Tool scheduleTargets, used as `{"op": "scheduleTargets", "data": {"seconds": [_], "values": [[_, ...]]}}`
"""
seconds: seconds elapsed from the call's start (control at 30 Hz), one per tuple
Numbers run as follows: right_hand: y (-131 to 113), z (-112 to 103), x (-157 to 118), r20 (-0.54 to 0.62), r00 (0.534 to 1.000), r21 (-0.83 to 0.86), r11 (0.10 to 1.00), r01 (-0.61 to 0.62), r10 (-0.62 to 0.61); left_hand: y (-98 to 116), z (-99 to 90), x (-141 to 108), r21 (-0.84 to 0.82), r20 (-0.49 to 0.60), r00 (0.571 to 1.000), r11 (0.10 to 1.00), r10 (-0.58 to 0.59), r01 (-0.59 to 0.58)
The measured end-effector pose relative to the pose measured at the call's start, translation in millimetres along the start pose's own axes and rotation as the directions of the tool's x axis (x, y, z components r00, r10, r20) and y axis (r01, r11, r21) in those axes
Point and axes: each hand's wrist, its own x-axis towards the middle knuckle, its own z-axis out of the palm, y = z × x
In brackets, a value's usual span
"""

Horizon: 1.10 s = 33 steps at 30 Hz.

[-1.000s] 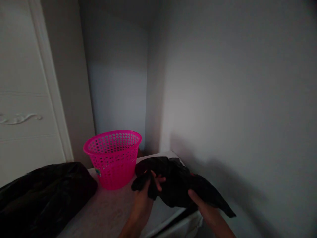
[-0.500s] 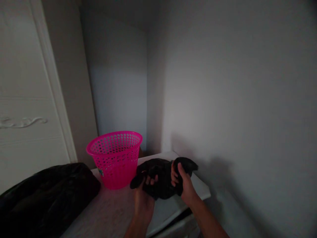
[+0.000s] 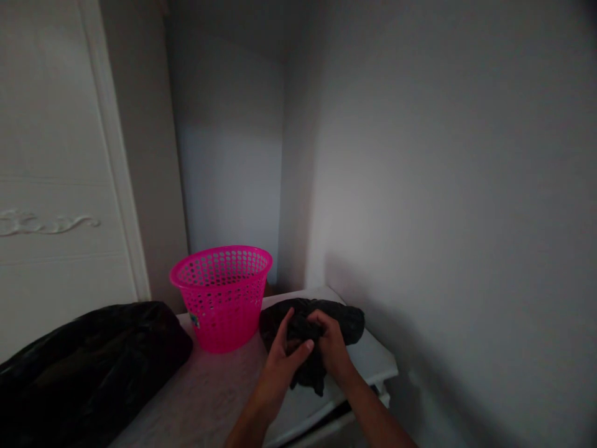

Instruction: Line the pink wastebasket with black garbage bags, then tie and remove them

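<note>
With left hand point(image 3: 278, 366) and right hand point(image 3: 333, 346) gripping gathered bag point(image 3: 301, 327), overpulling may tear it, jolting basket point(image 3: 228, 311) at ten o'clock.

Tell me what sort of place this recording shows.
Probably a room in a home: a white panel with raised scrollwork, a pink perforated plastic basket and a white tabletop suggest it. Which room, I cannot tell.

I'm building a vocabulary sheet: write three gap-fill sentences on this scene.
The pink, oval, perforated plastic basket stands ____ the large black plastic bag and the smaller black plastic bundle.
The left hand and right hand touch the ____, not the bag.
Of these hands, the ____ is nearer the basket.

Missing: between; bundle; left.
</note>
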Motion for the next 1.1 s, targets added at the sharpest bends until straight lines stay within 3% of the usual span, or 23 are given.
{"op": "scheduleTargets", "data": {"seconds": [0.1,0.2,0.33,0.47,0.57,0.67,0.7,0.83,0.97,1.1], "values": [[-14.5,-2.5,-4.1,0.218,0.976,-0.012,1.0,0.001,0.002,6.0,-2.4,0.5,0.095,0.058,0.998,0.995,0.017,-0.023],[-23.0,-4.1,-8.1,0.348,0.935,-0.038,0.998,-0.059,0.069,7.6,-7.8,6.1,0.131,0.026,0.998,0.99,0.057,-0.06],[-17.0,-4.2,-7.8,0.342,0.919,-0.051,0.98,-0.193,0.199,-2.3,-17.3,12.6,0.168,0.062,0.992,0.979,0.106,-0.115],[-11.4,-4.5,-6.8,0.37,0.921,-0.041,0.993,-0.115,0.122,-9.1,-22.0,14.1,0.17,0.082,0.985,0.971,0.154,-0.166],[-13.1,-6.2,-12.8,0.471,0.877,-0.032,0.995,-0.089,0.094,-6.3,-23.1,12.7,0.157,-0.001,0.998,0.985,0.067,-0.066],[-12.3,-4.9,-22.4,0.532,0.818,-0.029,0.969,-0.244,0.221,-3.3,-23.0,9.4,0.131,-0.129,0.991,0.991,0.025,-0.008],[-10.7,-2.9,-25.1,0.507,0.826,-0.035,0.963,-0.267,0.247,-3.3,-22.7,8.6,0.128,-0.154,0.986,0.991,0.058,-0.038],[-1.2,9.6,-28.6,0.256,0.942,-0.144,0.972,-0.187,0.219,-8.7,-21.2,9.9,0.148,-0.195,0.965,0.978,0.178,-0.15],[6.9,17.7,-22.3,0.112,0.974,-0.195,0.966,-0.172,0.196,-17.2,-20.5,12.1,0.186,-0.178,0.976,0.978,0.123,-0.089],[19.0,19.3,-9.5,0.025,0.982,-0.144,0.973,-0.182,0.187,-19.9,-22.9,4.2,0.187,-0.147,0.978,0.975,0.145,-0.117]]}}
